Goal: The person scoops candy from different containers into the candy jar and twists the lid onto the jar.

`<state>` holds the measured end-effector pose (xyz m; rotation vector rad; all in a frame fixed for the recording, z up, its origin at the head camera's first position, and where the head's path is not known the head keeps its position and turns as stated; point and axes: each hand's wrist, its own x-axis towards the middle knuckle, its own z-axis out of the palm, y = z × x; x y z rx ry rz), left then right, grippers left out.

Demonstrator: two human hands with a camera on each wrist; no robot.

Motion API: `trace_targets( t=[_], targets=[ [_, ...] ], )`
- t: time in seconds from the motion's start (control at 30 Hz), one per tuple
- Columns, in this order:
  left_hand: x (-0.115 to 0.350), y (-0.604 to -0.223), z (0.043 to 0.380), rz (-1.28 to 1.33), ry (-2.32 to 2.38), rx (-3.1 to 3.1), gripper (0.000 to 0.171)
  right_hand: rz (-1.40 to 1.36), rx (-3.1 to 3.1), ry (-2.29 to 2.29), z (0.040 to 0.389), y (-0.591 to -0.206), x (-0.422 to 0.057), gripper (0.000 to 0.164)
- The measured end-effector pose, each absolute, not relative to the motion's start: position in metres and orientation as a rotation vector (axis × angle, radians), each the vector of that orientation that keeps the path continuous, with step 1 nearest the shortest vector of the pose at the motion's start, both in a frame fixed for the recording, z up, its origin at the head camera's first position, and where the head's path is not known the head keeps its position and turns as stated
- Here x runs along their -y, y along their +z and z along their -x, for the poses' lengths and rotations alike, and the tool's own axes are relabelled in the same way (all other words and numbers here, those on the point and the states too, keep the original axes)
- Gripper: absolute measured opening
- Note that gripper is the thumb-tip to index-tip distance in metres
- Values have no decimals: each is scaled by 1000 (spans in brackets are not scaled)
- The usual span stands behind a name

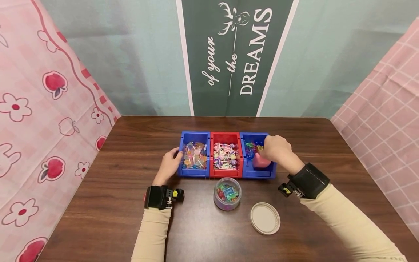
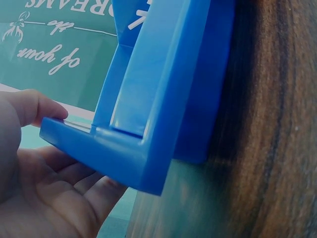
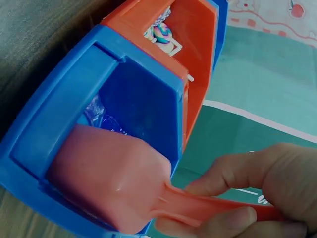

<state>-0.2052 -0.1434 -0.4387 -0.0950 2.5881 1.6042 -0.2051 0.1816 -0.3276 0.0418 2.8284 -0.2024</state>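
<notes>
My right hand (image 1: 277, 148) holds a pink scoop (image 3: 111, 178) by its handle, thumb on one side and fingers on the other. The scoop's bowl is down inside the right blue bin (image 1: 258, 174), beside colourful wrapped candies (image 1: 250, 150). At the far left of the row, my left hand (image 1: 169, 163) grips the side wall of the left blue bin (image 2: 163, 89), its thumb at the rim and fingers along the outside. Lollipops (image 1: 195, 156) fill that bin. Between the two stands a red bin (image 1: 226, 137) with striped lollipops (image 1: 226, 156).
In front of the bins is a clear round jar (image 1: 216, 200) with wrapped candies (image 1: 228, 192) in it. A whitish round lid (image 1: 265, 218) lies to its right on the brown wooden table (image 1: 131, 182). Printed cloths (image 1: 147, 54) hang around the table.
</notes>
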Motion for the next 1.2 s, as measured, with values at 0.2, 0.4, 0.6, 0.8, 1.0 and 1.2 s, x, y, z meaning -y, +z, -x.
trace_targets(
  t=[0.2, 0.4, 0.6, 0.8, 1.0, 1.2],
  targets=[
    [144, -439, 206, 98, 1595, -2589, 47, -22, -2831, -223, 206, -327, -182, 47],
    [144, -439, 205, 99, 1591, -2591, 46, 29, -2802, -187, 210, -321, -185, 47],
    [142, -439, 206, 94, 1594, -2591, 46, 71, -2744, -150, 220, -314, -187, 52],
    [142, -438, 205, 114, 1615, -2568, 47, 52, -2704, -120, 229, -313, -184, 46],
    [142, -437, 205, 89, 1601, -2598, 46, 32, -2680, -78, 232, -319, -180, 48],
    [143, -437, 204, 86, 1604, -2598, 46, 35, -2707, -104, 227, -323, -181, 47]
  ],
)
